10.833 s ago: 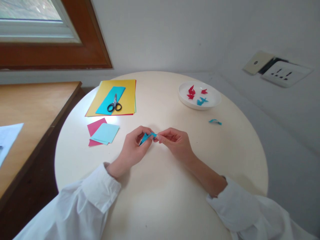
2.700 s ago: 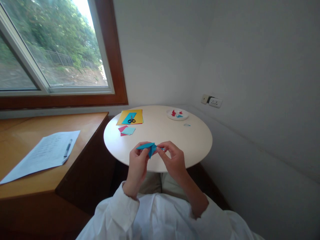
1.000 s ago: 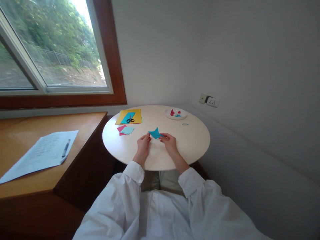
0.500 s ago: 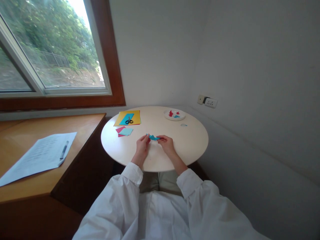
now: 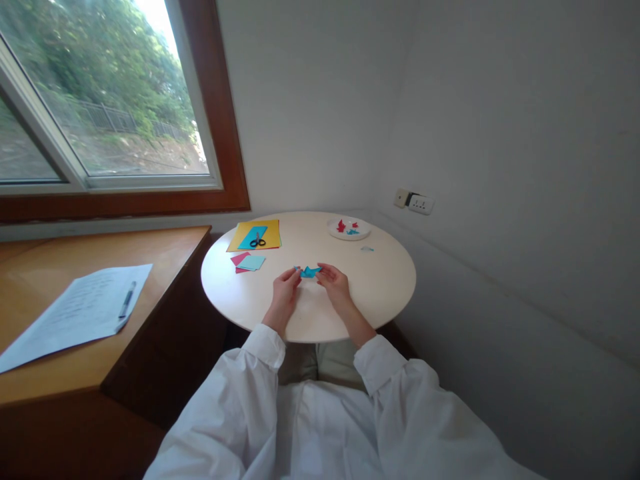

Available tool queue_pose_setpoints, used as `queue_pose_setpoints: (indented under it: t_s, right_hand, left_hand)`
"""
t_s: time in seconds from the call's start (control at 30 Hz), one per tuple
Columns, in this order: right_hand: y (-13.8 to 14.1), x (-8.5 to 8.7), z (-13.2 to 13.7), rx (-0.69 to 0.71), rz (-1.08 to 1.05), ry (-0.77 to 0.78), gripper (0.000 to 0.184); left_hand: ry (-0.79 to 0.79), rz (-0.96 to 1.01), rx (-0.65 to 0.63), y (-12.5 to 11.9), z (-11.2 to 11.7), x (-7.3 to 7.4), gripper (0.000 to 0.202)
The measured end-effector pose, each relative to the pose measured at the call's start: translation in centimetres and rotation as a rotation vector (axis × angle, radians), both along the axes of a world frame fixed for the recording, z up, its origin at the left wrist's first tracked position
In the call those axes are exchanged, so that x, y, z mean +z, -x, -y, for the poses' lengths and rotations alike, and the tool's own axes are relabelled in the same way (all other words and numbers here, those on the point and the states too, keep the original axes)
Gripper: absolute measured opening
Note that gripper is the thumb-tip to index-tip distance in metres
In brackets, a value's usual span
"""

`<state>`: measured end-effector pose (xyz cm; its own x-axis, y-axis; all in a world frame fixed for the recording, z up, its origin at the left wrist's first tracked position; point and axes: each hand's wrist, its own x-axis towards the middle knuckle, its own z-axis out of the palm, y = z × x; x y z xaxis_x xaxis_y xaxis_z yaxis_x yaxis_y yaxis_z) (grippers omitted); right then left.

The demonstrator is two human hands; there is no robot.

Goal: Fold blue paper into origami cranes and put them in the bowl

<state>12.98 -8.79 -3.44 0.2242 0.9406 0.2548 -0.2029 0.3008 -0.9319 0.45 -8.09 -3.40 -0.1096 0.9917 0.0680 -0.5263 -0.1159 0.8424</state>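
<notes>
A small piece of folded blue paper (image 5: 310, 272) is held between my two hands, above the near half of the round white table (image 5: 370, 293). My left hand (image 5: 286, 288) pinches its left end with thumb and fingers. At the other end, my right hand (image 5: 334, 283) has its fingers closed on the paper's right tip. The paper has pointed folds, and its ends are partly hidden by my fingertips.
Black-handled scissors (image 5: 258, 241) lie on blue and yellow sheets (image 5: 273, 230). Pink and pale-blue paper squares (image 5: 251, 263) are nearer. A white plate (image 5: 331, 235) bears red and blue folded pieces; a small pale scrap (image 5: 367, 249) lies by it. Left: a wooden desk (image 5: 170, 257) with written paper (image 5: 85, 307) and pen (image 5: 127, 300).
The right end of the blue paper has tilted upward, and my right fingers have risen slightly with it. My left hand keeps its hold in nearly the same place.
</notes>
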Motion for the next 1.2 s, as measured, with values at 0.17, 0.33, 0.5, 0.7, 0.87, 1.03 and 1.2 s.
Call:
queue_pose_setpoints:
  t_s: [0.17,0.33,0.5,0.7,0.87,1.03,1.2]
  right_hand:
    - [-0.2,-0.2,-0.4,-0.034,-0.01,-0.025,0.031]
    - [-0.1,-0.3,-0.5,-0.024,0.01,-0.024,0.028]
    - [-0.1,-0.5,-0.5,-0.006,0.03,-0.024,0.027]
    - [-0.1,-0.9,-0.9,-0.013,0.042,-0.03,0.028]
    - [-0.1,-1.3,-1.3,0.0,0.051,-0.038,0.029]
    - [-0.1,-1.4,-1.3,0.017,0.062,-0.047,0.028]
    - [-0.2,-1.5,-1.4,0.026,0.07,-0.054,0.028]
  left_hand:
    - [-0.011,-0.096,0.017,-0.3,0.4,0.2,0.03]
    - [-0.045,-0.171,0.023,-0.6,0.9,0.6,0.027]
    - [-0.078,-0.232,0.009,-0.6,1.3,1.0,0.019]
    - [-0.105,-0.274,0.004,-0.6,1.3,0.9,0.017]
    - [-0.11,-0.29,0.007,-0.6,1.0,0.6,0.017]
    - [-0.116,-0.294,0.009,-0.6,0.9,0.4,0.016]
    - [-0.118,-0.294,0.002,-0.6,0.9,0.3,0.018]
